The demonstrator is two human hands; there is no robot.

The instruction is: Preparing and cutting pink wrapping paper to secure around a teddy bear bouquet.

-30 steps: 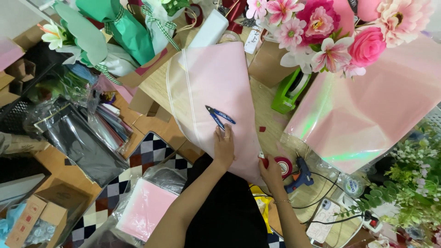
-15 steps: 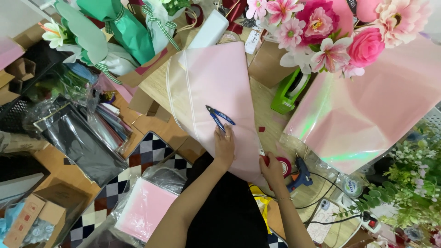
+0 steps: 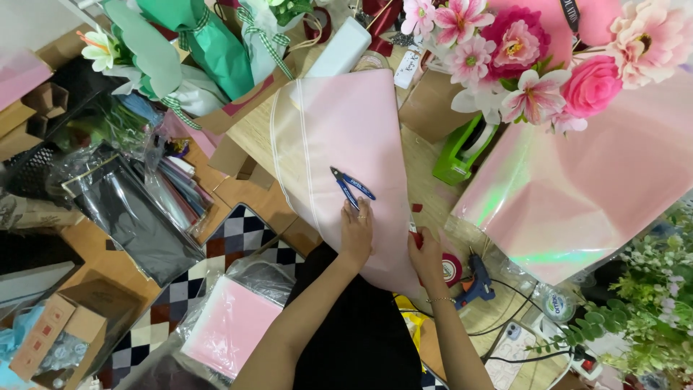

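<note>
A large sheet of pale pink wrapping paper (image 3: 354, 130) lies across the wooden table (image 3: 426, 180). On it rests a pair of blue-handled cutters (image 3: 351, 186). My left hand (image 3: 356, 232) presses flat on the paper just below the cutters, fingertips nearly touching the handles. My right hand (image 3: 426, 253) rests at the paper's right lower edge, fingers curled over the edge beside a small red bit. Whether it pinches the paper is hard to see.
A green tape dispenser (image 3: 462, 148) stands right of the paper. A pink flower bouquet (image 3: 534, 58) in iridescent wrap (image 3: 570, 195) fills the right. A blue glue gun (image 3: 476, 282) and red tape roll (image 3: 451, 269) lie near my right hand. Green-wrapped bundles (image 3: 216, 50) sit at the back left.
My left hand has slid slightly up the paper toward the cutters. The right hand has stayed at the paper's edge.
</note>
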